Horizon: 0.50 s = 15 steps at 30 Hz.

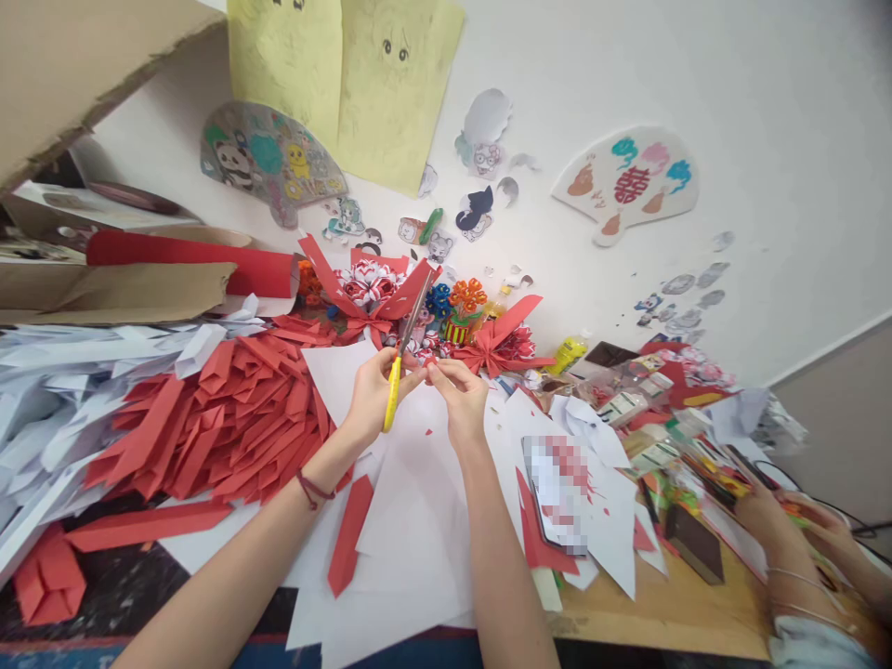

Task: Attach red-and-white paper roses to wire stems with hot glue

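My left hand [372, 390] is closed around yellow-handled scissors [392, 395], seen nearly edge-on with the blades pointing up. Its fingertips reach toward my right hand [458, 395], which pinches a small piece of red paper [430, 368]. Both hands are close together above white paper sheets [418, 506]. On the sheets, just below the fingers, lies a tiny red scrap [428, 431]. A folded red paper strip [350, 534] rests beside my left forearm. Whether the left fingertips also touch the red piece, I cannot tell.
Piles of folded red paper [237, 418] and white paper [42, 400] fill the left. Red-and-white paper flowers [373, 283] stand by the wall. At right are a phone [557, 497], a dark box [693, 544] and another person's hands [767, 511].
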Tool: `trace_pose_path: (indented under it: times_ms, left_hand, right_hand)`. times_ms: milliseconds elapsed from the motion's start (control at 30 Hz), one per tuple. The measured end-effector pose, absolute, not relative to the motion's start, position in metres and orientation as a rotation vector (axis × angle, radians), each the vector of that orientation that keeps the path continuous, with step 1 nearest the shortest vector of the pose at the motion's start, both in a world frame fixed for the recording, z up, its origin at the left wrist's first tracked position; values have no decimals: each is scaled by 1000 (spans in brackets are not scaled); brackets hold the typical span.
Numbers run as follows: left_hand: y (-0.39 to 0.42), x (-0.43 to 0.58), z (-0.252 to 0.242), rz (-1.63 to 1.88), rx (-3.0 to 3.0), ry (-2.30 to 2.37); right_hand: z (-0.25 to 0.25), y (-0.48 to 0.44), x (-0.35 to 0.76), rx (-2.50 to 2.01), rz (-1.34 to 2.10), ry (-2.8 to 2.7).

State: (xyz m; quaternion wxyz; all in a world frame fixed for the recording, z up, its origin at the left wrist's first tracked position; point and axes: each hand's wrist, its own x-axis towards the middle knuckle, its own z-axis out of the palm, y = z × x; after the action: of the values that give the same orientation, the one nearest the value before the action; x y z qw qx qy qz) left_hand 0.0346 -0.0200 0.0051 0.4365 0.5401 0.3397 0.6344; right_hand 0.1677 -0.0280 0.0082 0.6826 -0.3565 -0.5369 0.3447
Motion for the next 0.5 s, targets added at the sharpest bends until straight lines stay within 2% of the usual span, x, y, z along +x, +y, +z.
trace_pose_path:
  times_ms: [500]
  left_hand:
    - [-18, 24, 14, 1549, 1428, 982]
  right_hand:
    - [16, -33, 172, -805, 826, -1297]
